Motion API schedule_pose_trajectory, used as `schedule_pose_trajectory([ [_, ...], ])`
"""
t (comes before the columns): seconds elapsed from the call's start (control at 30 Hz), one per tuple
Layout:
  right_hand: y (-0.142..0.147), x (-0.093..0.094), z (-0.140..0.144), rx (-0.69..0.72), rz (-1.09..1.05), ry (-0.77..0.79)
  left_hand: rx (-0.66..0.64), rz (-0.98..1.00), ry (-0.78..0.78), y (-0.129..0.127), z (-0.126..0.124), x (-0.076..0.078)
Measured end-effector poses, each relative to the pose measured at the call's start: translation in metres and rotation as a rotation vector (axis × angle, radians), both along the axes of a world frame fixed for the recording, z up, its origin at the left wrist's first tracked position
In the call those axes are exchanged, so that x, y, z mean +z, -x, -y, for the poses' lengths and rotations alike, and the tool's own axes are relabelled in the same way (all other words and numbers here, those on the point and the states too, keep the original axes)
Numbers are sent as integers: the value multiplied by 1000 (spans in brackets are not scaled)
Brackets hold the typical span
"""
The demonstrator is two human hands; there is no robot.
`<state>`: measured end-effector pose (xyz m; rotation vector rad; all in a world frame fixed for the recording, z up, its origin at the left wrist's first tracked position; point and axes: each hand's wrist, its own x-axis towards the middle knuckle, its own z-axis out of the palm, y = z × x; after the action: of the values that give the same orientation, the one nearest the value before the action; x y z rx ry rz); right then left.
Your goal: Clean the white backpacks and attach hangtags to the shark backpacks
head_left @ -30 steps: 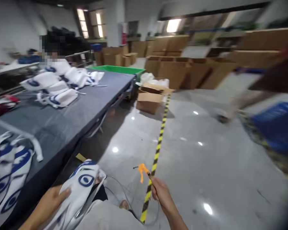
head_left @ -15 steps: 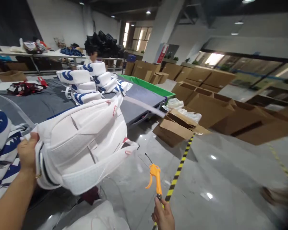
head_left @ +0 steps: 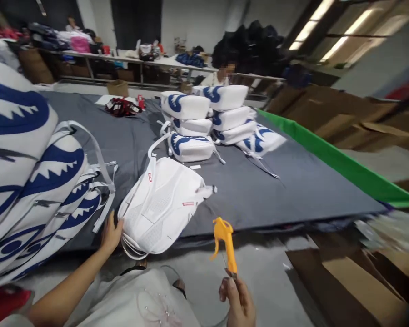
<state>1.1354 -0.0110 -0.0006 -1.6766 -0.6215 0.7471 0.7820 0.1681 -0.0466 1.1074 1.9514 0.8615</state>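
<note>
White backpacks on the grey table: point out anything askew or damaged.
At the right of the far stacks, one backpack slants outward, odd beside the level, squared-up piles. No damage is discernible from here.

one air gun (head_left: pixel 230 247); one loose backpack (head_left: pixel 165 206); left pile (head_left: pixel 59 170), at least four; middle stack (head_left: pixel 192 126), three

Item one: white backpack (head_left: pixel 167 204), lying aslant, strap side facing up. Panels appear textured; one small red label is on a strap, another toward the right side. The left hand (head_left: pixel 112 232) is at its near-left edge; whether the fingers clasp it cannot be determined. The body extends rightward and away from that contact.

Item two: yellow-orange blow gun (head_left: pixel 225 240), near upright, head uppermost and inclined left. Curved trigger on its left side, spread from the handle. The right hand (head_left: pixel 236 297) grips the fitting at the base; the gun body rises clear above the fingers.
</note>
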Motion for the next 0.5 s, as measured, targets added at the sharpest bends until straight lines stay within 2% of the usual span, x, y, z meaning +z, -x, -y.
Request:
schedule_pose_trajectory([
  [0.07,-14,12,-43,114,61,-101,-30,-18,-161,-17,-7,20],
  [0.13,-28,20,-83,318,115,-161,-119,102,-296,-54,-8,43],
  [0.2,-42,23,-117,628,180,-150,-213,417,-334,-103,-6,66],
  [0.23,-50,22,-130,804,215,-129,-201,594,-319,-130,-6,77],
  [0.3,-66,17,-152,1130,270,-85,-34,838,-277,-178,-9,93],
  [0.37,-84,13,-169,1317,233,-54,210,893,-258,-218,-11,102],
  [0.4,-92,13,-177,1368,161,-36,284,888,-254,-234,-12,106],
  [0.43,-99,14,-186,1405,71,-19,305,881,-251,-248,-12,108],
  [0.5,-106,21,-205,1482,-68,18,235,839,-244,-274,-11,111],
])
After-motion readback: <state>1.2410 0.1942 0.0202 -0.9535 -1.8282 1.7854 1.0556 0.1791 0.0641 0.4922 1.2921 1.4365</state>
